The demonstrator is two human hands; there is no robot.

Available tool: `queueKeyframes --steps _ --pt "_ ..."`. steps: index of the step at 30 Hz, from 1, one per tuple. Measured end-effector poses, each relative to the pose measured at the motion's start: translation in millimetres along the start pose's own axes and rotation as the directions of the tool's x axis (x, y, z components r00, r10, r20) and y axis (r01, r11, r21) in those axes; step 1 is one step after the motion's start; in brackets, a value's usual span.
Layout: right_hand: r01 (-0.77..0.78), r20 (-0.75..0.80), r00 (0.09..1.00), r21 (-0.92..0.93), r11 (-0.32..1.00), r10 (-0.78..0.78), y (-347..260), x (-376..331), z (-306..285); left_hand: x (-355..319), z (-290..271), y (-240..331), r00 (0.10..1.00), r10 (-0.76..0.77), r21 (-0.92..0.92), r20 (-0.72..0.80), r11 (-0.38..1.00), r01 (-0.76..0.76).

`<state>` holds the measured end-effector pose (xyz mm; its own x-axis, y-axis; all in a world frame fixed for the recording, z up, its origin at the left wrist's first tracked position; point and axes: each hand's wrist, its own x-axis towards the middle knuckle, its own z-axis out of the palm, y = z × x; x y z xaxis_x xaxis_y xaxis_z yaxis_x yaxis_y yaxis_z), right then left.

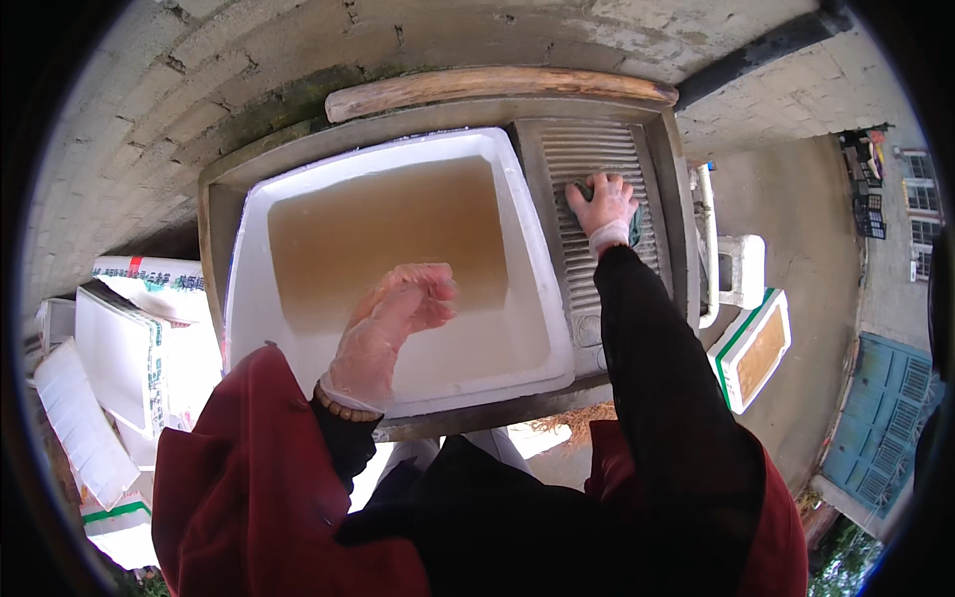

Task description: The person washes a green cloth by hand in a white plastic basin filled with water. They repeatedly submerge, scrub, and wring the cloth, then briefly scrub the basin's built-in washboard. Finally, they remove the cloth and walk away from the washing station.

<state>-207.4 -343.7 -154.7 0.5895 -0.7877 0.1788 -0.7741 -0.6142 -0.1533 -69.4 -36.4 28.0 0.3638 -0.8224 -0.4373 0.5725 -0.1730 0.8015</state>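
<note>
My right hand [605, 207], in a clear plastic glove, presses down on the ribbed washboard [587, 149] of a concrete sink. Its fingers are bent around a dark green, soft-looking piece [636, 227], most of which is hidden under the palm, so its kind is unclear. My left hand [398, 308], gloved the same way and with a beaded bracelet at the wrist, hovers over a white foam box [537, 328]. That hand is loosely curled, and nothing shows in it. Brown, cloudy water [388, 229] lies inside the box, which is set into the sink's basin.
A wooden log [497, 88] lies along the sink's back edge, by a block wall. White foam boxes [119, 348] are piled at the left. On the right, a white pipe [709, 244] runs beside the sink, and another foam box [756, 348] with brown contents stands on the ground.
</note>
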Motion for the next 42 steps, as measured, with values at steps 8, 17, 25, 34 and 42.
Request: queueKeyframes --steps 8,17,25,34,42 --pt "0.050 0.030 0.998 -0.010 0.999 -0.049 -3 -21 3 -2 -8 -1 0.999 0.030 -0.014 -0.042 0.999 -0.030" --pt "0.253 0.157 0.945 0.209 0.945 -0.288 3 -49 -17 -15 -5 6 0.998 -0.032 0.006 -0.053 0.999 0.033" --pt "-0.025 -0.078 0.997 -0.069 0.997 0.020 23 50 10 1 -2 8 0.998 0.033 0.005 -0.053 0.999 -0.033" --pt "0.166 -0.010 0.986 0.131 0.977 -0.166 -10 -61 0 3 -9 5 0.998 -0.022 -0.006 -0.059 1.000 0.021" --pt "0.088 -0.072 0.995 0.221 0.971 -0.073 12 9 17 2 6 9 1.000 0.000 0.002 -0.028 1.000 0.000"
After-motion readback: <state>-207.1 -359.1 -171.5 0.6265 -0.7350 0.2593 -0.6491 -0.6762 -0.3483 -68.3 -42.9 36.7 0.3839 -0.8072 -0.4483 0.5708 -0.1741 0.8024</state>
